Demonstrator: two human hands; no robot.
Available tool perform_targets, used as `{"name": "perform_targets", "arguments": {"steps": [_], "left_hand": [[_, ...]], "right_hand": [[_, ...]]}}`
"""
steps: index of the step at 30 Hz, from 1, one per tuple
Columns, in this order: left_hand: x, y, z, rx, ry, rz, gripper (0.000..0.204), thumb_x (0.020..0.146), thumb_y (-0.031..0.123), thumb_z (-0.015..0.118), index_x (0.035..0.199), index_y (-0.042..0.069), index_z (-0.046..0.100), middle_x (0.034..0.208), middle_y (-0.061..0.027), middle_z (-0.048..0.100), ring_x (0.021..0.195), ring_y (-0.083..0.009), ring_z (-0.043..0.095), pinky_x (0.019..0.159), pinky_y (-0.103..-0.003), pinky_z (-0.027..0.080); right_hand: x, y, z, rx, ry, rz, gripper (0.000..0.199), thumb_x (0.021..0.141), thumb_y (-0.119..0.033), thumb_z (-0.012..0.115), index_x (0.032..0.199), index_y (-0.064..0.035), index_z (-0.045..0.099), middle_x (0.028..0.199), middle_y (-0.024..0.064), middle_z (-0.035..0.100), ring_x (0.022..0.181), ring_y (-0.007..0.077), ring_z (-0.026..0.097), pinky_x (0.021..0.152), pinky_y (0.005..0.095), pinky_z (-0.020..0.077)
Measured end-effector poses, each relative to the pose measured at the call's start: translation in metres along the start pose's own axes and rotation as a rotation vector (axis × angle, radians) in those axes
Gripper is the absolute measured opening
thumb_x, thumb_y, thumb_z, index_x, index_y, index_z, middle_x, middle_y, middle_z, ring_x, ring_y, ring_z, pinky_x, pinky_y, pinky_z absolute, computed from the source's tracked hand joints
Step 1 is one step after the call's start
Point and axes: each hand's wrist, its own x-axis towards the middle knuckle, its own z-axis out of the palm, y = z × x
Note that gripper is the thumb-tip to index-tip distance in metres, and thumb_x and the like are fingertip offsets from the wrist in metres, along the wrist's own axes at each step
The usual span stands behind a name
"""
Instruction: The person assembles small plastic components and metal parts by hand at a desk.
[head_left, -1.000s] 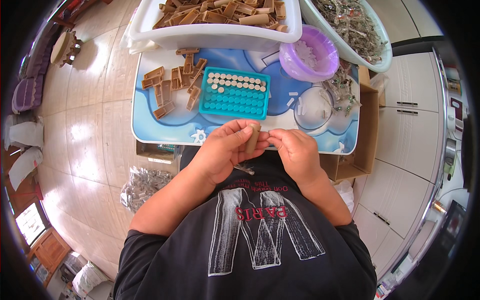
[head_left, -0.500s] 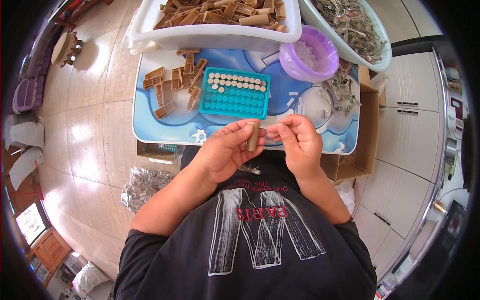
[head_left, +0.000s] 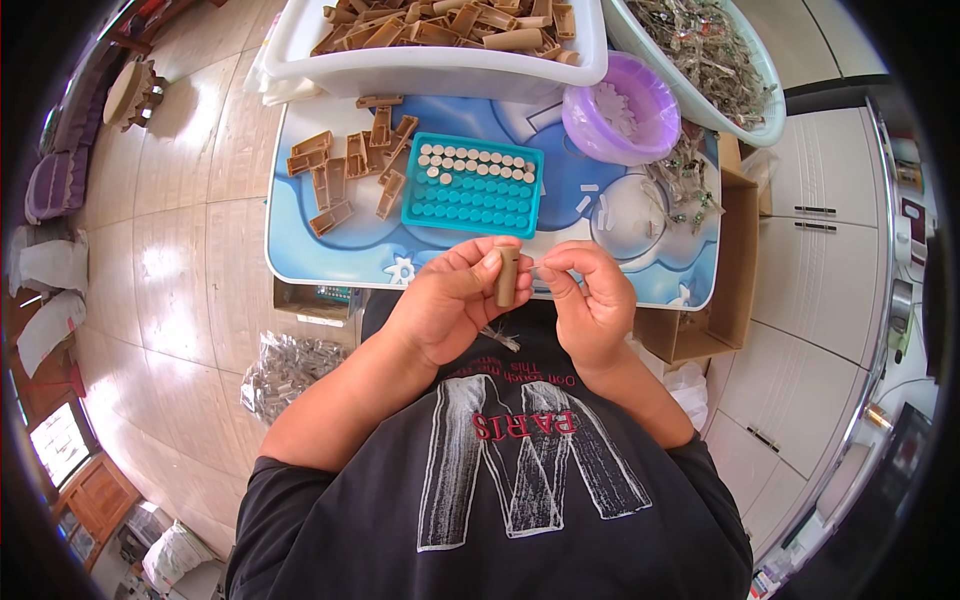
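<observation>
My left hand (head_left: pixel 450 285) is closed around a brown plastic casing (head_left: pixel 507 278), rounded and upright, with a small dark slot near its top. Close to its right side, my right hand (head_left: pixel 592 295) is closed in a pinch. A very thin, pale strand seems to run between those fingertips and the casing; it is too fine to name. Just beyond both hands lies a turquoise tray (head_left: pixel 408 218) with rows of round wells. Small cream discs (head_left: pixel 470 167) sit in its far rows. More brown casings (head_left: pixel 330 180) lie loose to the left of the tray.
A white tub (head_left: pixel 440 75) heaped with brown casings stands at the far edge of the blue patterned table (head_left: pixel 300 255). Right of it are a purple bowl (head_left: pixel 625 150) with white pieces and a pale basket (head_left: pixel 775 110) of wired parts. White strips (head_left: pixel 584 204) lie nearby.
The casing has turned a little in my left hand, so its slot now shows. My right hand has shifted slightly left, its fingers pinched beside the casing.
</observation>
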Motion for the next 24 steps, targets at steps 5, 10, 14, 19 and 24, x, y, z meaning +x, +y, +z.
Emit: {"name": "perform_targets", "arguments": {"steps": [5, 10, 14, 19, 24], "left_hand": [[-0.002, 0.002, 0.002, 0.039, -0.026, -0.033, 0.028, 0.094, 0.016, 0.049, 0.115, -0.003, 0.052, 0.103, -0.0113, 0.06, 0.092, -0.0192, 0.061, 0.088, -0.034, 0.049], [-0.004, 0.005, 0.007, 0.022, -0.088, -0.042, 0.029, 0.094, 0.015, 0.048, 0.117, -0.003, 0.051, 0.106, -0.011, 0.061, 0.093, -0.0187, 0.062, 0.091, -0.035, 0.048], [-0.003, 0.002, 0.009, 0.044, -0.048, -0.002, 0.03, 0.094, 0.016, 0.049, 0.118, -0.003, 0.051, 0.095, -0.0073, 0.061, 0.09, -0.0156, 0.061, 0.089, -0.032, 0.049], [-0.005, 0.003, 0.009, 0.094, -0.059, 0.021, 0.033, 0.093, 0.018, 0.051, 0.119, -0.003, 0.05, 0.092, -0.0053, 0.061, 0.088, -0.0134, 0.06, 0.089, -0.031, 0.048], [-0.005, 0.001, 0.009, 0.066, -0.037, 0.008, 0.032, 0.093, 0.016, 0.051, 0.118, -0.003, 0.051, 0.102, -0.0095, 0.062, 0.091, -0.0159, 0.062, 0.087, -0.031, 0.051]], "right_hand": [[0.004, 0.001, 0.002, -0.068, -0.01, -0.087, 0.007, 0.079, 0.001, 0.065, 0.083, -0.0007, 0.059, 0.084, 0.0097, 0.064, 0.077, 0.0218, 0.061, 0.068, 0.0286, 0.0479], [0.005, -0.001, 0.002, -0.103, -0.016, -0.113, 0.009, 0.077, 0.002, 0.065, 0.083, -0.0016, 0.059, 0.086, 0.0093, 0.064, 0.079, 0.0218, 0.061, 0.069, 0.0288, 0.0477], [0.005, 0.0, 0.002, -0.128, -0.037, -0.148, 0.011, 0.076, 0.003, 0.066, 0.084, -0.0015, 0.06, 0.087, 0.009, 0.063, 0.079, 0.0217, 0.06, 0.069, 0.0289, 0.0476], [0.007, -0.003, 0.003, -0.143, -0.056, -0.151, 0.016, 0.074, 0.002, 0.068, 0.087, -0.0012, 0.06, 0.088, 0.0103, 0.063, 0.077, 0.0222, 0.061, 0.069, 0.0296, 0.048], [0.006, 0.0, -0.001, -0.205, -0.069, -0.22, 0.016, 0.074, 0.002, 0.067, 0.088, -0.0009, 0.059, 0.086, 0.0117, 0.062, 0.075, 0.024, 0.061, 0.066, 0.0309, 0.0489]]}}
